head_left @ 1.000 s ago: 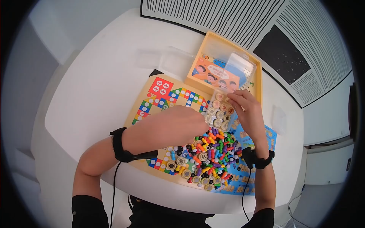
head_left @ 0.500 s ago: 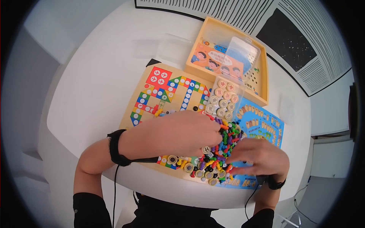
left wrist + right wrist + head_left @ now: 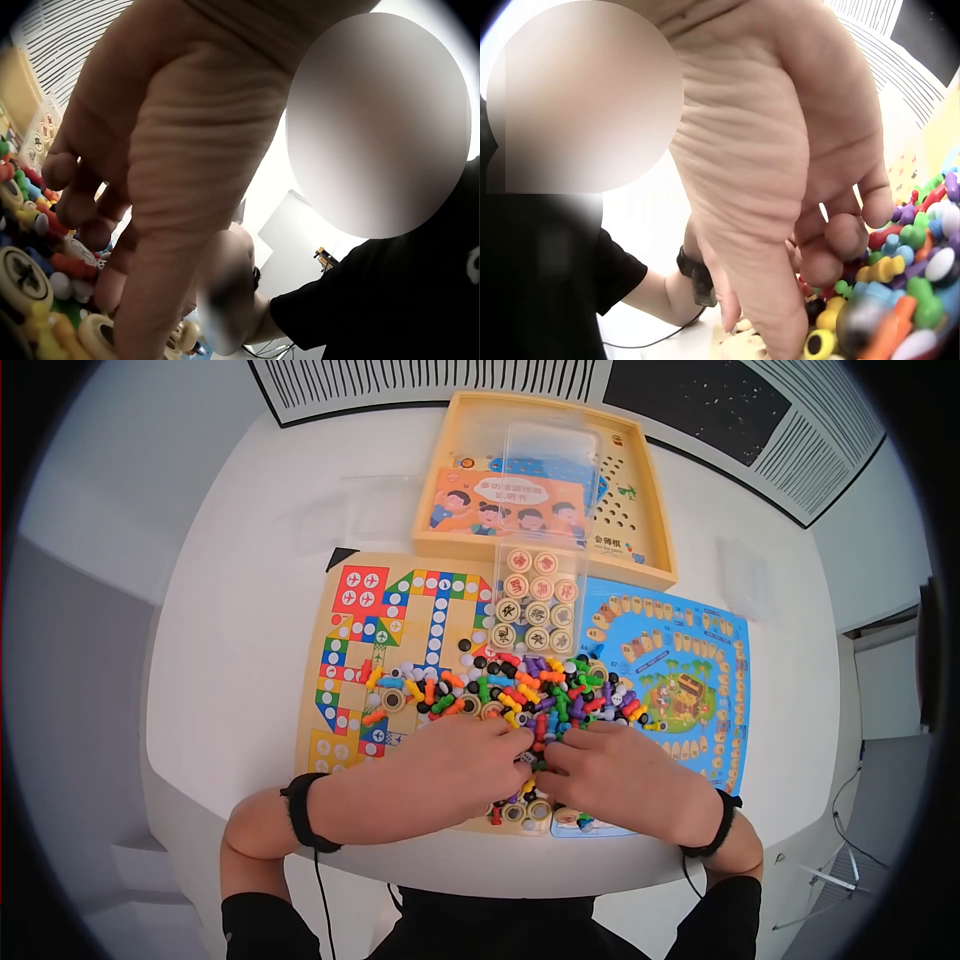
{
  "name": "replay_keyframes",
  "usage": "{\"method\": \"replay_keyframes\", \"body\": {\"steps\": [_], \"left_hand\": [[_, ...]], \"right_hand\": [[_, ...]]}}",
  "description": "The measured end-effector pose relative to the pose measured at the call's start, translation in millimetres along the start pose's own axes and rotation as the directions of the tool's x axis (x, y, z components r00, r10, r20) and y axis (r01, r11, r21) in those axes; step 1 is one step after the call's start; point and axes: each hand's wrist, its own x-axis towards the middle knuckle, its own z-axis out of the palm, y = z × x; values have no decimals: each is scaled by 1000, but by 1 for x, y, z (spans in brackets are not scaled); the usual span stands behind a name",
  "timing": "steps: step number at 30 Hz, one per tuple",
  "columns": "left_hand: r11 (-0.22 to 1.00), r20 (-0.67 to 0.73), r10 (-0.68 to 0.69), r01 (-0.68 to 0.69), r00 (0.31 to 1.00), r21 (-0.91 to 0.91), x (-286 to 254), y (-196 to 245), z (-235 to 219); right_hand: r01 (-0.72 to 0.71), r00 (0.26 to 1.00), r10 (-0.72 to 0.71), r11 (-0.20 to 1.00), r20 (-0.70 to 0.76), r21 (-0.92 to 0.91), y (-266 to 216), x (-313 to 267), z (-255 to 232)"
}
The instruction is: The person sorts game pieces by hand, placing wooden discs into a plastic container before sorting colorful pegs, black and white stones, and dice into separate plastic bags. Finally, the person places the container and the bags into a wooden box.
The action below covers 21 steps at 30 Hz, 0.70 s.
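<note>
My left hand [image 3: 440, 775] and right hand [image 3: 630, 775] are close together at the near side of a heap of colourful pegs [image 3: 560, 695], with black and white balls and wooden xiangqi discs mixed in. Loosely bent left fingers [image 3: 97, 232] hang over the heap, thumb pointing down. On the opposite side, the right fingers [image 3: 847, 234] and thumb reach down among the pieces. Behind the heap stands a clear plastic box [image 3: 582, 592] with several xiangqi discs [image 3: 538, 589] inside. Both palms hide the pieces beneath them in the head view.
Under the heap lie a ludo board [image 3: 468, 622] on the left and a blue game board [image 3: 722, 635] on the right. A shallow wooden box [image 3: 446, 460] at the back contains an orange booklet [image 3: 505, 500] and a clear lid. Another clear container [image 3: 742, 575] stands at the right.
My right hand has left the clear box and come down to the heap's near side. The left hand has moved nearer my body. The head view has shifted.
</note>
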Motion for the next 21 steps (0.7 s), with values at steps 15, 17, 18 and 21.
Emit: {"method": "replay_keyframes", "body": {"steps": [15, 17, 18, 21], "left_hand": [[998, 106, -48, 43, 993, 45, 0, -9, -10], [997, 92, -53, 47, 994, 61, -1, -8, -11], [996, 83, -58, 51, 995, 74, -1, -8, -11], [997, 26, -71, 70, 997, 44, -3, -7, -14]], "right_hand": [[34, 997, -37, 999, 69, 40, -19, -4, 6], [28, 998, -28, 1000, 47, 1, -22, -5, 5], [7, 1000, -6, 999, 31, -39, -24, -5, 5], [-24, 1000, 26, 993, 15, -113, -33, -7, 5]]}}
